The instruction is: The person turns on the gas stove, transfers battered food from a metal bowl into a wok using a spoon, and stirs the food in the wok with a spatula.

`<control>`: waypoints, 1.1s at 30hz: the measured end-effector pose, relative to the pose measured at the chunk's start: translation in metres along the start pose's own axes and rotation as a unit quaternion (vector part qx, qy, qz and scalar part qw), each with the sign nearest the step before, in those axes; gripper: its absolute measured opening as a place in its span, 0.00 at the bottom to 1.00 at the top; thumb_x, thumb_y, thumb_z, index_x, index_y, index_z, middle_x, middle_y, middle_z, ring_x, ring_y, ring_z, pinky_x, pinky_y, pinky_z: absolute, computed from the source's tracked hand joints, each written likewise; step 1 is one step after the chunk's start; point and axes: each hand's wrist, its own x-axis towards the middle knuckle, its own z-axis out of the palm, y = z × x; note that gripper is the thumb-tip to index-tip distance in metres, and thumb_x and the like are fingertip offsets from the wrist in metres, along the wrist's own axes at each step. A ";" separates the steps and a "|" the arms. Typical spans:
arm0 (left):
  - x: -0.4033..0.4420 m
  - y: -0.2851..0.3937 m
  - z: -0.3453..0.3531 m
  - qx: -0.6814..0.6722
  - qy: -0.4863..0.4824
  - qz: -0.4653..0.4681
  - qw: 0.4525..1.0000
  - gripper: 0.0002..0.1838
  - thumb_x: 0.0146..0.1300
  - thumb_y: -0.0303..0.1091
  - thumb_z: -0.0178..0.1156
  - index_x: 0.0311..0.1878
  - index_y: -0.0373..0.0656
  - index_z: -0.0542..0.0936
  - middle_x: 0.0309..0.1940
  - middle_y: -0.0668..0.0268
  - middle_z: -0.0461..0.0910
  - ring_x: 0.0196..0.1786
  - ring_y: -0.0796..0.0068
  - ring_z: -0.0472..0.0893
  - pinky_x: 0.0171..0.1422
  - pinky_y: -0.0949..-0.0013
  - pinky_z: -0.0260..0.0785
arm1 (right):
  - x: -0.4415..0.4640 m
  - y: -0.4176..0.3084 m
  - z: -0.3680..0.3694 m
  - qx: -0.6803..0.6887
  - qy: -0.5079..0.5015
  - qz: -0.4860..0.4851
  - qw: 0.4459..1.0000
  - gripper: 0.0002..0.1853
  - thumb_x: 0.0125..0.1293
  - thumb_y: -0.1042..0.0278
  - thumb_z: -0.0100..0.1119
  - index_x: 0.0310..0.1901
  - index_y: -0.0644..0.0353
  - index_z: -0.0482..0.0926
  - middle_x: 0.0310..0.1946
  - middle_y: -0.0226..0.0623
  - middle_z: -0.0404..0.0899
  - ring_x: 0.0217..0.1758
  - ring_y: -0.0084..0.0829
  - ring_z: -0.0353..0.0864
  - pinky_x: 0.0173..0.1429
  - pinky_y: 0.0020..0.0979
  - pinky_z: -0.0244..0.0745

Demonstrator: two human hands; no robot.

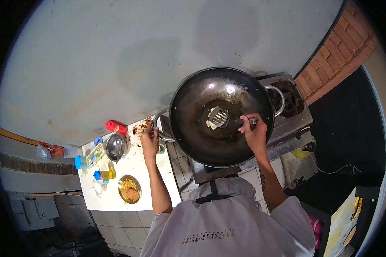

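Observation:
A large black wok (193, 145) sits on the gas stove (283, 135), with oil in its bottom. My left hand (149, 141) is closed at the wok's left metal handle (157, 122). In my right hand (255, 130) is the handle of a slotted spatula (221, 118), whose metal head lies low in the wok. Beside and under that head is a small piece of pale food (211, 124), partly covered by it.
On the white table (150, 180) at left stand a metal bowl (116, 147), a red bottle (116, 127), a blue-capped bottle of yellow oil (109, 174) and a plate of fried food (129, 189). A second burner (289, 98) is right of the wok; a wall rises behind.

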 end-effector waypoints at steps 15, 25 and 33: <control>0.001 -0.004 0.003 -0.017 0.022 0.019 0.999 0.21 0.68 0.30 0.60 0.62 0.34 0.75 0.28 0.61 0.80 0.28 0.78 0.75 0.36 0.72 0.70 | 0.005 -0.008 -0.015 -0.022 0.027 0.000 0.999 0.05 0.70 0.76 0.56 0.38 0.69 0.75 0.34 0.41 0.85 0.24 0.23 0.83 0.30 0.26 0.80; 0.001 -0.008 0.005 -0.039 0.038 0.039 0.998 0.21 0.68 0.30 0.60 0.63 0.33 0.75 0.26 0.63 0.77 0.27 0.79 0.73 0.34 0.72 0.68 | 0.006 -0.013 -0.022 -0.027 0.060 -0.005 0.998 0.08 0.71 0.72 0.56 0.37 0.68 0.75 0.30 0.38 0.84 0.22 0.23 0.82 0.26 0.27 0.77; 0.002 -0.008 0.005 -0.019 0.029 0.032 0.999 0.21 0.68 0.31 0.59 0.62 0.34 0.75 0.27 0.63 0.78 0.28 0.78 0.74 0.36 0.72 0.69 | 0.009 -0.014 -0.031 -0.092 0.067 -0.007 0.994 0.08 0.72 0.71 0.55 0.38 0.68 0.74 0.30 0.37 0.84 0.21 0.23 0.82 0.26 0.26 0.76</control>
